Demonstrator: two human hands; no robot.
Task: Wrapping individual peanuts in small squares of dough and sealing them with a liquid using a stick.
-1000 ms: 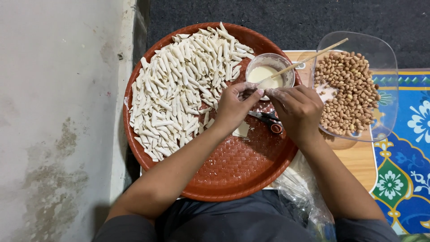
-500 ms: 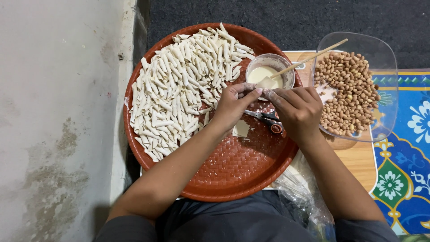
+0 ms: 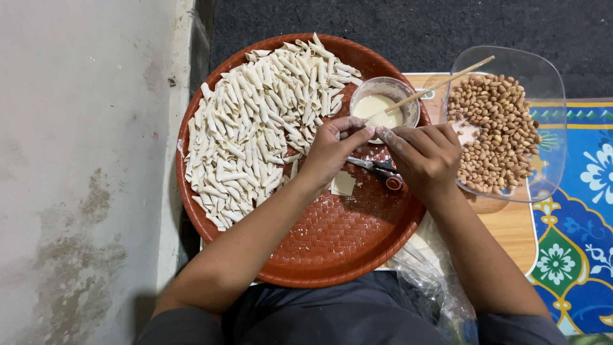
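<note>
My left hand [image 3: 332, 148] and my right hand [image 3: 423, 156] meet fingertip to fingertip over a round red woven tray [image 3: 332, 246], pinching a small piece of white dough between them; the piece itself is mostly hidden by the fingers. A big heap of rolled white dough sticks [image 3: 258, 124] fills the tray's left and far side. A small square of dough wrapper [image 3: 343, 184] lies just under my left hand. Scissors with a red handle [image 3: 383, 169] lie beneath my right hand. A small bowl of white paste [image 3: 385, 105] with a wooden stick [image 3: 447, 81] stands just beyond my fingers.
A clear plastic dish of peanuts [image 3: 495, 131] stands to the right on a wooden board [image 3: 511, 230]. A crumpled plastic bag [image 3: 428, 281] lies near my lap. A patterned blue mat [image 3: 578, 230] is at the right, bare concrete floor [image 3: 83, 160] at the left.
Both hands stay together over the tray with only small finger movements on the dough piece; nothing else has moved.
</note>
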